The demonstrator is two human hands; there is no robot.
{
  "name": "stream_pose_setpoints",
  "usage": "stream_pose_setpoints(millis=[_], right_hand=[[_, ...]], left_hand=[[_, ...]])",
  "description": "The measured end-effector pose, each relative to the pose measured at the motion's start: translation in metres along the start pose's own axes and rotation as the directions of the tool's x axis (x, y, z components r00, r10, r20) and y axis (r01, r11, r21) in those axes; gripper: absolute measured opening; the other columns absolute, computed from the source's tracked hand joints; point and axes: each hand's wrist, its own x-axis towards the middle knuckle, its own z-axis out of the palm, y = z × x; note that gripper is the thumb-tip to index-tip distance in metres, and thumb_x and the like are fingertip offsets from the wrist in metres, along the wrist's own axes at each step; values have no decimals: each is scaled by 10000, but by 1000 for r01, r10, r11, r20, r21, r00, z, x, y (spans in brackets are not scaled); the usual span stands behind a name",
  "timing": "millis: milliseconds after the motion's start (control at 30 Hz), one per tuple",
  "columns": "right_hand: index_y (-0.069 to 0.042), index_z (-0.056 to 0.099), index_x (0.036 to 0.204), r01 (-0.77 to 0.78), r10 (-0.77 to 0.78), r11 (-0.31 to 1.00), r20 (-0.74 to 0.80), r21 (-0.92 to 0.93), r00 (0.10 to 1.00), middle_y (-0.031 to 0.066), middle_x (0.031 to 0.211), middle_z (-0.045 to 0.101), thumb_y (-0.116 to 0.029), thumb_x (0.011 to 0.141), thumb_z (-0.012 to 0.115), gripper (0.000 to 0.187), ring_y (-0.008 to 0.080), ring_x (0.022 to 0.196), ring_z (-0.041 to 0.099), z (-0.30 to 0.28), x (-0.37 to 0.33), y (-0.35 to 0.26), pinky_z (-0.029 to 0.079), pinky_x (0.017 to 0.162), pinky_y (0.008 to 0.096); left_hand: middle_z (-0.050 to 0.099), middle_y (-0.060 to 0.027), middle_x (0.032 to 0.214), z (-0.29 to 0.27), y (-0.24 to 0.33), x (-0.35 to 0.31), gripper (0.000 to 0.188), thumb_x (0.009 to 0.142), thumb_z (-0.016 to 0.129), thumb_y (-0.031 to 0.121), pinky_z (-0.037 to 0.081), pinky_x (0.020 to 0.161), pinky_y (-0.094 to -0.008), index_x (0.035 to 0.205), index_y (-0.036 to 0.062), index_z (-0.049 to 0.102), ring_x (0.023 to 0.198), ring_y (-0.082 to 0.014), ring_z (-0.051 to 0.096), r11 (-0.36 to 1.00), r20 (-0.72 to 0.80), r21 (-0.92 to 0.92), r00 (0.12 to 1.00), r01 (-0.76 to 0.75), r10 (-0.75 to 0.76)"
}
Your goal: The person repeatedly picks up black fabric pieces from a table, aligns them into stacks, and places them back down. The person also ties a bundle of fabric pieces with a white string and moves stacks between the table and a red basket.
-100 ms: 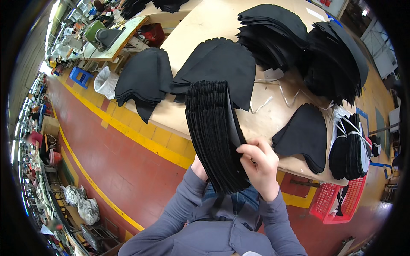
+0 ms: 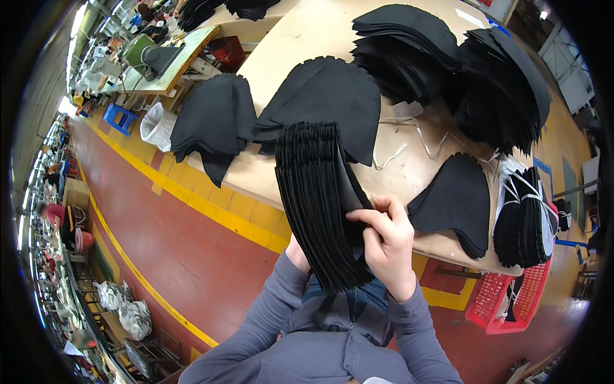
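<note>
A thick stack of black cut fabric pieces (image 2: 313, 205) stands tilted in front of me, its many layered edges facing up. My left hand (image 2: 297, 255) is under its left side, closed on the stack, its fingers mostly hidden behind the layers. At the right edge, my right hand (image 2: 389, 240) has its index finger against the greyish inner face of an outer piece (image 2: 349, 192). The other fingers are curled, gripping near that edge; what lies between them is partly hidden. Just beyond is a fanned pile of black pieces (image 2: 339, 96) on the table (image 2: 275, 45).
More black piles lie at the left (image 2: 214, 115), at the back (image 2: 409, 38), at the far right (image 2: 502, 83) and near right (image 2: 454, 205). White ties (image 2: 422, 137) lie between them. A tied bundle (image 2: 527, 217) sits above a red basket (image 2: 511, 301). A blue stool (image 2: 119, 118) stands left.
My right index finger has slid slightly left, further over the inner face of the outer piece. The stack and my left hand are almost unchanged.
</note>
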Motion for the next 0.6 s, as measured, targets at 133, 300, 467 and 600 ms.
stream_pose_setpoints(millis=[133,300,467,600], right_hand=[[0,702,1099,54,-45,996,-118,70,992,221,1222,606,-143,788,791,353,335,971,670,6,11,-12,530,847,366],[-4,684,1151,29,-17,996,-135,90,991,240,1257,596,-84,791,752,375,347,1056,656,10,8,-6,520,891,374],[-79,674,1046,213,-296,950,-442,-229,847,178,1335,573,113,711,599,393,384,1278,507,18,15,0,381,1089,463],[-66,615,1079,198,-219,965,-111,-171,969,47,1067,733,102,785,556,344,305,1307,512,12,17,-6,98,1190,594]], left_hand=[[507,-108,1424,4,-7,-2,484,997,560,215,426,1102,-376,1440,61,443,1296,-242,511,885,-37,-459,993,80,-109],[428,-114,1499,0,5,-3,554,1003,550,237,364,1151,-388,1495,68,360,1369,-247,432,980,-56,-198,998,2,-13],[414,-117,1500,1,-3,-4,544,1014,529,222,376,1146,-378,1500,66,339,1367,-238,431,949,-88,-316,996,-13,-15],[414,-118,1497,-7,-30,-13,541,1015,531,222,383,1141,-373,1497,65,341,1363,-234,435,889,-11,-456,999,41,-51]])
